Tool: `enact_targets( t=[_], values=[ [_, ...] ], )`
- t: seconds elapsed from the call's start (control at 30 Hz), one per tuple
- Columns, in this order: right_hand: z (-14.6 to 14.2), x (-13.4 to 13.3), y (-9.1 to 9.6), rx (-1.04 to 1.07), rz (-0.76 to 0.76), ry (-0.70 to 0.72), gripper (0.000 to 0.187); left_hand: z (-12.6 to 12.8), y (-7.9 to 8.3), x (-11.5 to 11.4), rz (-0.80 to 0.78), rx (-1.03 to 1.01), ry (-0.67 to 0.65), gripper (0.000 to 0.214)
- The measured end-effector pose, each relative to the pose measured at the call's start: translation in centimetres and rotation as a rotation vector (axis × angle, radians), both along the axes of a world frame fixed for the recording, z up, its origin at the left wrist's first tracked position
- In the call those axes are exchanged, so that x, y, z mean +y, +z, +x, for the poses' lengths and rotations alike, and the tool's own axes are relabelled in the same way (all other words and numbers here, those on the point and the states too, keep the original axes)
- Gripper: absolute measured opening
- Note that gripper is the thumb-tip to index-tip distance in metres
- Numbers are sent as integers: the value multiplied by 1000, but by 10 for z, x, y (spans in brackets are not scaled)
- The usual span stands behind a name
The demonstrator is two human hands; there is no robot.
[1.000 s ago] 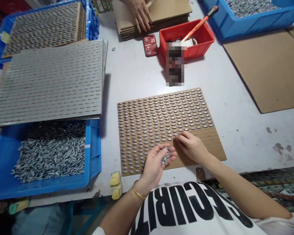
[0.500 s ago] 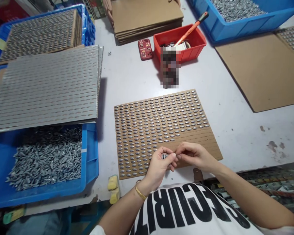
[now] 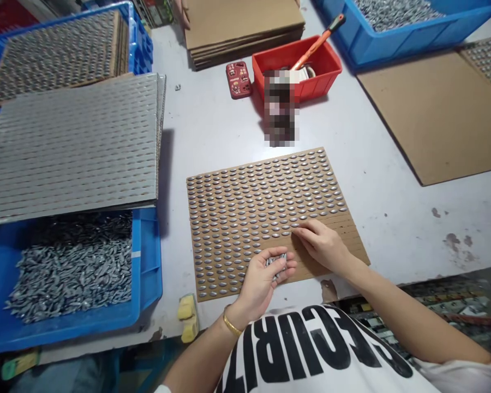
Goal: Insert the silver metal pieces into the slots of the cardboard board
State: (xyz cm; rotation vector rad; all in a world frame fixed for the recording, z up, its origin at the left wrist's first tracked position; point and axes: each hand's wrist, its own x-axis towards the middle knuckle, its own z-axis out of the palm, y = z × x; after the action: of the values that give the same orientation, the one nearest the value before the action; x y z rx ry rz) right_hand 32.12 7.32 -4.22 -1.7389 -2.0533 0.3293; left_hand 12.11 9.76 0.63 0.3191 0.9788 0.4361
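Studs [image 3: 275, 262] lie cupped in our left hand [image 3: 262, 286], fingers half-curled around them; our right hand [image 3: 321, 245] lies open, fingertips resting on the cardboard sheet [image 3: 354, 243] at the last row.

A small clump of grey, pointed-oval metal pieces [image 3: 275, 263] lies loose and jumbled in the cupped left hand [image 3: 259, 286]. Under both hands lies a flat brown cardboard sheet [image 3: 303, 256], its near edge just below the left hand. Neat rows of the same pieces lie flat across it, ahead of both hands and down past the left one. Under the right hand [image 3: 321, 245] a strip of the sheet shows bare, with the fingertips [image 3: 298, 229] at the last row.
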Motion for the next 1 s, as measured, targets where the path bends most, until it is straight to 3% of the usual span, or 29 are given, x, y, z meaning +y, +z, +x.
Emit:
enact_targets(
  t=[0.17,0.3,0.4,0.47,0.73,0.83,1.0],
  values=[
    [-3,-2,9,72,-31,-29,24,-2,2,0,-6,24,41,29],
    [-17,-6,32,403,-142,8,25,-4,2,-1,20,40,69,31],
    [-28,-5,46,651,-315,85,21,-6,0,-3,71,31,64,31],
    [-33,-3,50,768,-460,60,20,-9,-1,-6,93,42,59,29],
    [-44,-4,44,1205,-970,-38,28,-26,-3,-14,278,183,-7,24],
    [-49,-7,41,1132,-861,-51,24,-29,-3,-14,295,222,6,25],
    [-55,-5,22,653,-232,7,16,-33,0,-14,134,135,255,26]
  ],
)
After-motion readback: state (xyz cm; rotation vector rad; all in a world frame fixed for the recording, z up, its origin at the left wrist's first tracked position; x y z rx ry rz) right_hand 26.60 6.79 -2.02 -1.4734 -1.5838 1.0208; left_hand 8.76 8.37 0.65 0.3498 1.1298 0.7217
